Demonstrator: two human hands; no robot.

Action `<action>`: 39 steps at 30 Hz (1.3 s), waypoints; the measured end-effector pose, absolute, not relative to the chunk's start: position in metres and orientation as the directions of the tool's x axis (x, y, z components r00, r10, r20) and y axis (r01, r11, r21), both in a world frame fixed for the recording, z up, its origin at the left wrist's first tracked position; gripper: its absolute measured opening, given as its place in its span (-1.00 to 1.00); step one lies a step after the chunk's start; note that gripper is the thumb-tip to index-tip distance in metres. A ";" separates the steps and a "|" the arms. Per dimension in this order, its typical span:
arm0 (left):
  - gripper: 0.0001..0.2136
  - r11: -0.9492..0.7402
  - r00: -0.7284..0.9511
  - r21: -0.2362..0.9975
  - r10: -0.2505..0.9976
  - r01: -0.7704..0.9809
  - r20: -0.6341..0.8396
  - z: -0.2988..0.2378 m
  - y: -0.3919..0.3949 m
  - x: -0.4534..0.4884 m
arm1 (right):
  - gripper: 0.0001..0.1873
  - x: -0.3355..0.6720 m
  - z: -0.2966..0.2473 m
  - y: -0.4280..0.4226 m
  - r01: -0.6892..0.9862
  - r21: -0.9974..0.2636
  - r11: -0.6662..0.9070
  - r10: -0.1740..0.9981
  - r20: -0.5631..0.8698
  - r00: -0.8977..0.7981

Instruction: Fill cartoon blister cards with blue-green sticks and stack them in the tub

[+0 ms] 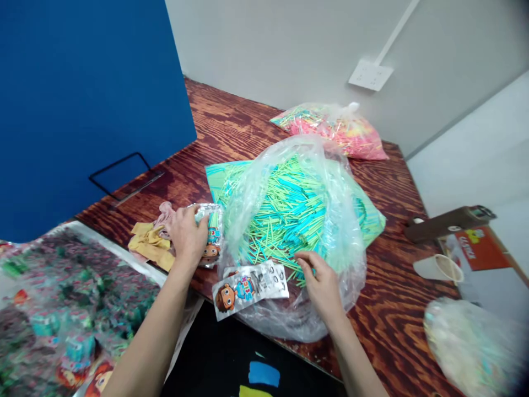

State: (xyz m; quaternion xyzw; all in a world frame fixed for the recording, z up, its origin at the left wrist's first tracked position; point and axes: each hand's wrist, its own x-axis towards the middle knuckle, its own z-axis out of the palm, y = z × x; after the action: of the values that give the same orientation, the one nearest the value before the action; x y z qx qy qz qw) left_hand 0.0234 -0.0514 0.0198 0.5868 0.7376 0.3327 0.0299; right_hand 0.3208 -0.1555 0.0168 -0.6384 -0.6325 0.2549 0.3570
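My left hand [188, 234] is closed over the edge of a silvery printed packet [214, 234] with green sticks showing in it. Crumpled yellow and pink gloves [155, 242] lie beside that hand. My right hand [321, 281] has its fingers curled together at the near edge of a heap of thin green and blue sticks [289, 204]; what is between the fingertips is hard to make out. The sticks lie in an open clear plastic bag [339, 220]. More printed packets [243, 289] with a cartoon face rest on the bag's near rim, between my hands.
Behind stands a tied bag of pink and yellow sticks [339, 132]. To the right are a dark bottle [446, 223], a paper cup [438, 268], an orange box [481, 249] and a clear bag [471, 342]. A blue panel [95, 99] and a large bag of packets [74, 309] occupy the left.
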 end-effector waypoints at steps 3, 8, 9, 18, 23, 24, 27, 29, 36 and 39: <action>-0.64 -0.025 -0.201 0.440 0.864 0.898 0.461 0.032 -0.082 0.044 | -0.80 0.321 0.009 -0.148 0.876 -0.430 0.220 0.973 0.162 -0.165; -0.81 -0.488 0.360 0.474 0.869 0.733 0.338 0.024 -0.144 0.090 | -0.72 0.313 0.007 -0.129 0.916 -0.031 0.401 0.912 0.105 -0.396; -0.80 -0.487 0.383 0.480 0.872 0.729 0.304 0.019 -0.152 0.096 | -0.73 0.312 0.009 -0.126 0.906 -0.018 0.422 0.903 0.101 -0.419; -0.69 -0.432 0.352 0.468 0.901 0.771 0.252 -0.012 -0.163 0.101 | -0.83 0.297 0.019 -0.097 0.789 0.085 0.608 0.790 0.033 -0.612; -0.69 -0.420 0.349 0.481 0.907 0.770 0.234 -0.013 -0.163 0.101 | -0.88 0.286 0.013 -0.085 0.744 0.151 0.650 0.748 0.042 -0.662; -0.69 -0.417 0.347 0.484 0.909 0.769 0.232 -0.013 -0.163 0.101 | -0.87 0.285 0.011 -0.084 0.748 0.150 0.646 0.751 0.050 -0.658; -0.69 -0.416 0.345 0.492 0.909 0.765 0.233 -0.012 -0.163 0.101 | -0.85 0.288 0.006 -0.083 0.792 0.098 0.602 0.788 0.089 -0.610; -0.69 -0.415 0.346 0.495 0.910 0.764 0.228 -0.010 -0.163 0.101 | -0.85 0.291 0.007 -0.081 0.843 0.009 0.538 0.835 0.133 -0.535; -0.69 -0.400 0.346 0.492 0.916 0.773 0.202 -0.007 -0.164 0.102 | -0.80 0.295 0.021 -0.069 0.833 -0.478 0.279 0.952 0.025 -0.305; -0.68 -0.404 0.347 0.497 0.915 0.768 0.208 -0.005 -0.164 0.102 | -0.79 0.297 0.025 -0.067 0.743 -0.653 0.143 0.966 -0.071 -0.249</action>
State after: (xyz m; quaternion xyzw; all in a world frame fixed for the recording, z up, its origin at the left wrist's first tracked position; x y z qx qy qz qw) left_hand 0.1024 -0.1637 -0.0053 0.8052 0.5226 0.2315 0.1581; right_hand 0.2971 -0.0672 0.0246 -0.5835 -0.7324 0.2965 0.1878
